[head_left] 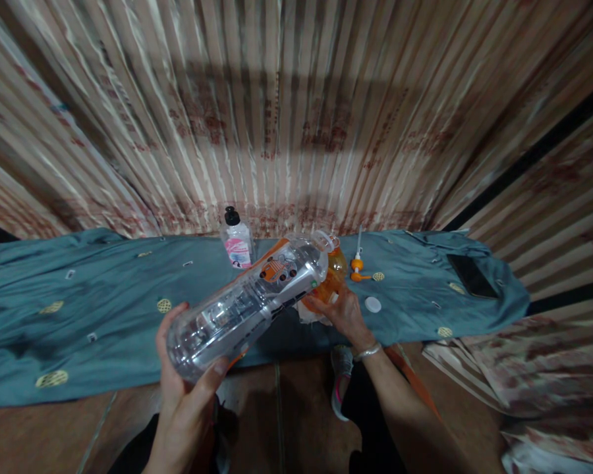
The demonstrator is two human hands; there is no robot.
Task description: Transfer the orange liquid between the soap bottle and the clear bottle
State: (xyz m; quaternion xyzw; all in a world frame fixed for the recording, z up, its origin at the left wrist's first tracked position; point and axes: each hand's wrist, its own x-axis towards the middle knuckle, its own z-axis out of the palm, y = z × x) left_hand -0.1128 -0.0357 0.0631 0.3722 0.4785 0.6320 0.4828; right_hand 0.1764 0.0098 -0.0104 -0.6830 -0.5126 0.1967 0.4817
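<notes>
A large clear plastic bottle (227, 322) with a silver and orange label is gripped near its base by my left hand (182, 382). It is tilted, its neck pointing up and right. That mouth lies over the opening of an orange see-through bottle (337, 263); whether the two touch, I cannot tell. My right hand (343, 313) is closed around the orange bottle's lower part, which stands on or just above the cloth. Right of it lie an orange pump head (356, 265) with its thin tube pointing up and a round white cap (373, 304).
A bottle with a pink label and black cap (237, 240) stands behind the clear bottle. A dark phone (471, 275) lies at the right end of the blue-green cloth (123, 309). Striped curtains (296, 118) hang behind and at the right. A tiled floor (296, 421) shows below.
</notes>
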